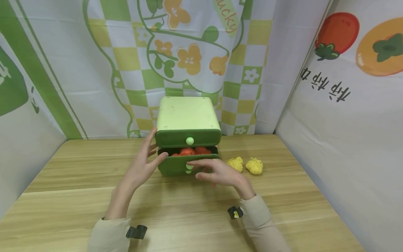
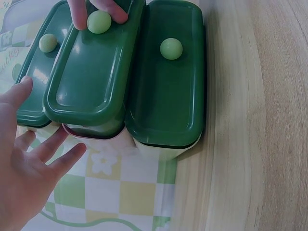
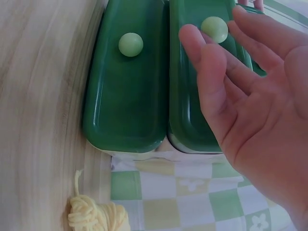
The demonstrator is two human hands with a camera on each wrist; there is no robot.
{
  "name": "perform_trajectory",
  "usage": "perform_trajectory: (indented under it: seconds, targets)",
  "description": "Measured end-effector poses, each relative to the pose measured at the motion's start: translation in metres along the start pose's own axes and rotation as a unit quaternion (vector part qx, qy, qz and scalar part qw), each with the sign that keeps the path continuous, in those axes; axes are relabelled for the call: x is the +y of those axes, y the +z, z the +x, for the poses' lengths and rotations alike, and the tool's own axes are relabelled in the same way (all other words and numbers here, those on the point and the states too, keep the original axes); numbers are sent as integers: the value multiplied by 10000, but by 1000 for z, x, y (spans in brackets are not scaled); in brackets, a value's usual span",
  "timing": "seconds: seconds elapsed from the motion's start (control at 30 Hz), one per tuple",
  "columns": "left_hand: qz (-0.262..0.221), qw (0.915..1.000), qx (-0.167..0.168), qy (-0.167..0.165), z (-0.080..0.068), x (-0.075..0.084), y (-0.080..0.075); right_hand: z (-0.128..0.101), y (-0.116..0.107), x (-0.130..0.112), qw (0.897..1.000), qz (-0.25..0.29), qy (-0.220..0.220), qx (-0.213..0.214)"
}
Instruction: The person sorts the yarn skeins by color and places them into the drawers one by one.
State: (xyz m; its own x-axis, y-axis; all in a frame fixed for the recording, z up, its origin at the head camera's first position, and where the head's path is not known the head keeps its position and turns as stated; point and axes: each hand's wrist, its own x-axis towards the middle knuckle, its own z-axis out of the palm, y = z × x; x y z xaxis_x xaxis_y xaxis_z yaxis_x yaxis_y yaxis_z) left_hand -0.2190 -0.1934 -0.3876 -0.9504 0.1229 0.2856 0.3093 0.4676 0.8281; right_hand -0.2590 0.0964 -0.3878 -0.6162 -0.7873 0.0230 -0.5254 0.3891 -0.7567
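Note:
A small drawer cabinet [image 1: 188, 113] has a pale green top and dark green drawer fronts with round pale knobs. Its middle drawer [image 1: 171, 165] stands pulled out, with red yarn balls [image 1: 187, 151] inside. My right hand [image 1: 220, 172] is in front of that drawer, its fingers on two sides of the middle knob [image 2: 99, 22]; the thumb hangs lower. My left hand [image 1: 140, 168] is spread at the cabinet's left side, fingertips by the top drawer [image 2: 39, 72] and thumb near the middle drawer's corner. Below it, the bottom drawer [image 3: 126, 91] is closed.
Two yellow yarn balls [image 1: 254, 166] lie on the wooden table [image 1: 201, 217] to the right of the cabinet. A printed curtain [image 1: 189, 45] hangs right behind it, and white cloth walls [image 1: 352, 140] flank the table on both sides.

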Motion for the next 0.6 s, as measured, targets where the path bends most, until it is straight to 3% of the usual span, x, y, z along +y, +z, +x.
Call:
perform_trajectory:
  seconds: [0.6]
  targets:
    - [-7, 10000, 28, 34, 1, -2, 1, 8, 11, 9, 9985, -95, -1, 536]
